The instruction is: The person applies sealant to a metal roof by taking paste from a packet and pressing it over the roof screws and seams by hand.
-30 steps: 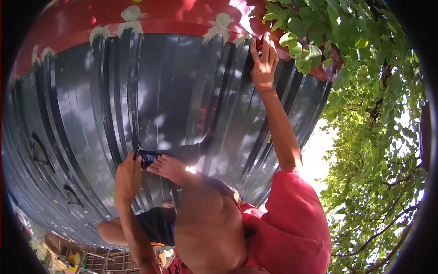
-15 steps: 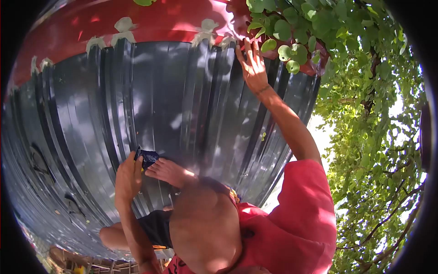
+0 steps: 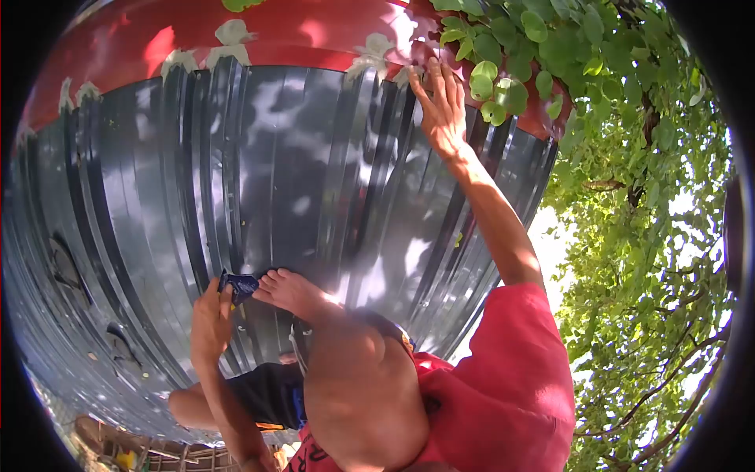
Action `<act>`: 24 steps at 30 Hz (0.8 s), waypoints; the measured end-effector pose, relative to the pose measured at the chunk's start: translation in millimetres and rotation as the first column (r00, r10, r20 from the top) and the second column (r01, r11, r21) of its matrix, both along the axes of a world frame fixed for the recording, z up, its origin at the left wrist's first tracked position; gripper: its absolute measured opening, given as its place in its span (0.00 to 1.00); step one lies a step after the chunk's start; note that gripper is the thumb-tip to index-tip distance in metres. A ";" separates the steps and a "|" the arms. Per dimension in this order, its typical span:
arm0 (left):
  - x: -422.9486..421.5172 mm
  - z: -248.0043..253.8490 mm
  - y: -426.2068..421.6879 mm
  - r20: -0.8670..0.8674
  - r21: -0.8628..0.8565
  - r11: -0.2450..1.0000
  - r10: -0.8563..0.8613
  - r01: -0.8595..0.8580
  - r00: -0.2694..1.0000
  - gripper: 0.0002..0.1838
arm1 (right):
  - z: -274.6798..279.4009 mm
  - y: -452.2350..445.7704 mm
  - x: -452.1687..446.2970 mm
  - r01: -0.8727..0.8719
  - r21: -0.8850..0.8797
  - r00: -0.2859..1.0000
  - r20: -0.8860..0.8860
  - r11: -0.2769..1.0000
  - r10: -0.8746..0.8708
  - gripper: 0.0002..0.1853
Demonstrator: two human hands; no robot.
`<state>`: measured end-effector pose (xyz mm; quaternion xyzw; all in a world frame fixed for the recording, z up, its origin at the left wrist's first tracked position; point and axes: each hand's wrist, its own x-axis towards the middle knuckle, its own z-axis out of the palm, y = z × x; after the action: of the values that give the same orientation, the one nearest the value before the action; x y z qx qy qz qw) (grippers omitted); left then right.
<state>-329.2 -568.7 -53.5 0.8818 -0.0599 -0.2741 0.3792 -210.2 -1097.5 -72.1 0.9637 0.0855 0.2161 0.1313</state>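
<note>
My left hand [image 3: 210,322] is closed on a small dark blue packet [image 3: 239,288], pinched between thumb and fingers just above the roof sheet. The packet lies close to the toes of my bare foot [image 3: 292,293]. My right arm reaches far forward, and my right hand [image 3: 443,114] lies with fingers spread at the top edge of the dark grey corrugated metal sheet [image 3: 295,169]. Its fingertips touch the seam by the red metal ridge cap [image 3: 291,35]. Pale grey sealant [image 3: 373,52] covers nearby rib ends along that seam.
Leafy branches [image 3: 511,47] overhang the ridge near my right hand, with trees [image 3: 645,236] beyond the roof's right edge. Two pairs of dark loops, possibly slippers [image 3: 122,346], rest on the sheet at left. Below the lower left edge is a wooden structure [image 3: 189,458].
My left hand and the packet have moved down and left, slightly away from the foot. My right hand stays at the seam while the whole view shifts a little.
</note>
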 end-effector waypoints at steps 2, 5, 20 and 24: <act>0.0 0.2 -0.4 0.030 -0.013 1.000 0.005 -0.005 1.000 0.15 | -2.4 3.7 2.1 0.028 -0.010 0.999 0.017 1.000 -0.028 0.42; 3.9 1.9 -3.9 0.035 -0.050 0.999 -0.003 0.004 0.999 0.15 | -1.8 3.8 1.8 0.027 -0.032 0.998 0.055 0.999 -0.025 0.41; 17.6 2.0 -12.3 -0.037 0.056 0.998 -0.026 0.028 0.999 0.18 | -24.4 -7.9 -10.7 0.187 0.156 0.982 -0.048 0.970 -0.182 0.45; 16.7 4.0 -13.5 -0.002 0.067 0.997 -0.048 0.048 0.999 0.17 | -30.1 -19.4 -9.1 0.163 0.119 0.986 -0.047 0.980 -0.158 0.51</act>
<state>-312.6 -582.2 -49.5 0.8922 -0.0717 -0.2849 0.3429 -219.2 -1116.9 -102.1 0.9776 -0.0034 0.1914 0.0875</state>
